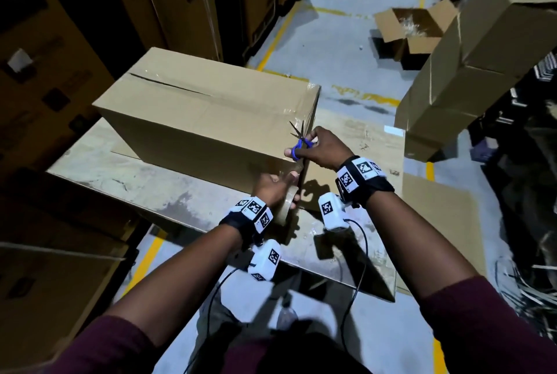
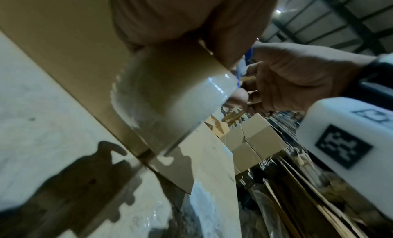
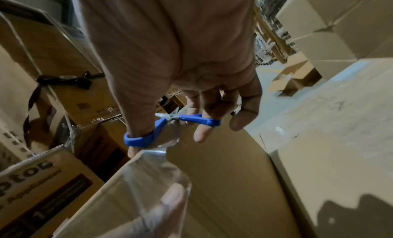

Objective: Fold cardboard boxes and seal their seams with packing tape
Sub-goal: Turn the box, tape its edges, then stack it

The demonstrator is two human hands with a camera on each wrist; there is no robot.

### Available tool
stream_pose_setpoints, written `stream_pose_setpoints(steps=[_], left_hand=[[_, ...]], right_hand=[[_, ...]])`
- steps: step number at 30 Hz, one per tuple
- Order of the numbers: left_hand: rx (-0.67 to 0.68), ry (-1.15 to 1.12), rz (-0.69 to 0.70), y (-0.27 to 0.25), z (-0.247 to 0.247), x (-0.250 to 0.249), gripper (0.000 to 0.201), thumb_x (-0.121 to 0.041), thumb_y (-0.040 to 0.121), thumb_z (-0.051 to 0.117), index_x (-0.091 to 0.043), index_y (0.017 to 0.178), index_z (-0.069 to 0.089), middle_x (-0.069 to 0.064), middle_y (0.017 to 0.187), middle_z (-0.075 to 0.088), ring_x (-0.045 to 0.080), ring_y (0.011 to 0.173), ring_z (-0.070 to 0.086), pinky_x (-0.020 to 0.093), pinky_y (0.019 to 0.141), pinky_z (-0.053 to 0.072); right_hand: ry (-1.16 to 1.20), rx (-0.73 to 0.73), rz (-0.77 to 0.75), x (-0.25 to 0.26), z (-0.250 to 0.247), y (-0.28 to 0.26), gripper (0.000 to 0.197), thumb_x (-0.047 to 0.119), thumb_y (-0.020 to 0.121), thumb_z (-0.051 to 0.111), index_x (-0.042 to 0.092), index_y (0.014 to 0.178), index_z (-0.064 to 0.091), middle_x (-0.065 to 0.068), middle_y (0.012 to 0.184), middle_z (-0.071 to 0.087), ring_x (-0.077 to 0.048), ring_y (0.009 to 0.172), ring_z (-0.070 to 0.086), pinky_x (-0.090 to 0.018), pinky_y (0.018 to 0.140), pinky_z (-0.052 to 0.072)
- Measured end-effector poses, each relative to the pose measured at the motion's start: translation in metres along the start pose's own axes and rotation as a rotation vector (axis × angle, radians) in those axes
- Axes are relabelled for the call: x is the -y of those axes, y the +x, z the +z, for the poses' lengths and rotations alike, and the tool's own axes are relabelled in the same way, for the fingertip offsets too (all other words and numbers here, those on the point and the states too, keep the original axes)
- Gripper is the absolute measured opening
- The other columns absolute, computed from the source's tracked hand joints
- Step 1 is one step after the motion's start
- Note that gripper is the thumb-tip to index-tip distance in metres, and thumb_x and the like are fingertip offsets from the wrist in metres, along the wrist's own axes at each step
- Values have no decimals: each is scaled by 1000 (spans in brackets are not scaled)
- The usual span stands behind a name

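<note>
A large closed cardboard box (image 1: pixel 205 114) lies on the worktable (image 1: pixel 120 171), with clear tape along its top seam and down its right end. At the box's near right corner my right hand (image 1: pixel 301 144) holds blue-handled scissors (image 1: pixel 298 138), thumb and a finger through the loops and the blades apart, pointing up. Just below it my left hand (image 1: pixel 289 187) grips a roll of packing tape (image 1: pixel 291 202). In the right wrist view a clear strip of tape (image 3: pixel 157 174) runs from the scissors (image 3: pixel 191 120) toward the roll. The roll (image 2: pixel 170 93) fills the left wrist view.
Tall printed cartons (image 1: pixel 60 42) line the left side. A stack of plain boxes (image 1: pixel 470 66) stands at the right, and an open box (image 1: pixel 413 30) sits on the floor behind it. Loose strapping and scrap (image 1: pixel 524 283) lie at the lower right.
</note>
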State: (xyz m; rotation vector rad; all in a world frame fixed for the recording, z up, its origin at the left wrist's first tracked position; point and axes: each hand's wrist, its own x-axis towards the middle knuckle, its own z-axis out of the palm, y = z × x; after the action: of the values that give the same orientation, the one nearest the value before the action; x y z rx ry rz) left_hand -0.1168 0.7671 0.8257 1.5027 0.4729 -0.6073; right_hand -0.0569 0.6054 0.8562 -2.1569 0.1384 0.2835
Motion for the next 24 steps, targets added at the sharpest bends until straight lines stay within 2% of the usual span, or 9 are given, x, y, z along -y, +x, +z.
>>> stream_pose_setpoints(steps=[1, 2, 5, 8, 11, 13, 16, 21, 24], left_hand=[[50, 6, -1, -4, -2, 1, 41, -40, 88, 75, -2, 93, 60, 21, 70, 65, 26, 46, 56, 34, 53, 49], [102, 7, 7, -8, -4, 1, 38, -38, 90, 73, -3, 93, 58, 20, 70, 65, 26, 48, 56, 32, 49, 49], [223, 4, 71, -20, -13, 0, 19, -14, 97, 65, -5, 106, 53, 20, 78, 66, 25, 57, 67, 31, 46, 55], [287, 126, 118, -19, -33, -2, 11, -9, 95, 65, -1, 101, 62, 15, 82, 72, 19, 63, 69, 29, 56, 58], [339, 139, 76, -19, -41, -7, 33, -25, 85, 77, -2, 105, 64, 23, 93, 72, 27, 68, 67, 40, 71, 58], [325, 132, 68, -18, -41, -7, 39, -36, 85, 76, -4, 105, 67, 25, 97, 70, 30, 73, 66, 43, 77, 55], [303, 67, 54, -18, -38, -6, 32, -33, 92, 70, -4, 104, 67, 25, 92, 70, 30, 71, 66, 38, 72, 56], [330, -5, 25, -21, -37, -4, 33, -26, 93, 70, 2, 111, 64, 26, 87, 69, 29, 65, 66, 37, 65, 56], [335, -37, 22, -21, -35, -3, 31, -22, 95, 68, 3, 111, 63, 25, 82, 68, 28, 60, 65, 36, 60, 57]], right_hand=[[-15, -3, -11, 2, -1, -3, 58, 51, 70, 89, 16, 99, 52, 3, 88, 59, -10, 70, 51, -29, 59, 35], [-21, -8, -26, 3, -3, -6, 57, 50, 72, 88, 15, 99, 53, 4, 88, 59, -9, 73, 52, -29, 61, 36], [-13, 31, -142, -10, -12, -11, 48, 44, 78, 86, 12, 100, 58, 8, 77, 53, -11, 67, 47, -28, 60, 33], [40, 320, -162, -35, -33, -25, 42, 45, 81, 83, 16, 106, 66, 10, 72, 57, -11, 66, 46, -27, 58, 34], [-79, 667, -33, -48, -51, -40, 28, 38, 89, 77, 24, 113, 72, 8, 84, 65, -13, 80, 50, -21, 61, 38], [-145, 782, 11, -47, -53, -39, 27, 37, 93, 74, 31, 119, 73, 6, 89, 64, -13, 85, 49, -22, 65, 36], [-127, 849, 36, -39, -49, -31, 32, 38, 92, 73, 34, 124, 72, -3, 94, 58, -17, 87, 43, -26, 66, 33], [-142, 864, 60, -27, -42, -22, 42, 43, 83, 78, 32, 123, 73, 1, 83, 61, -13, 78, 41, -24, 62, 31], [-153, 844, 47, -25, -42, -16, 38, 39, 83, 81, 30, 119, 76, 0, 79, 65, -13, 76, 44, -24, 60, 32]])
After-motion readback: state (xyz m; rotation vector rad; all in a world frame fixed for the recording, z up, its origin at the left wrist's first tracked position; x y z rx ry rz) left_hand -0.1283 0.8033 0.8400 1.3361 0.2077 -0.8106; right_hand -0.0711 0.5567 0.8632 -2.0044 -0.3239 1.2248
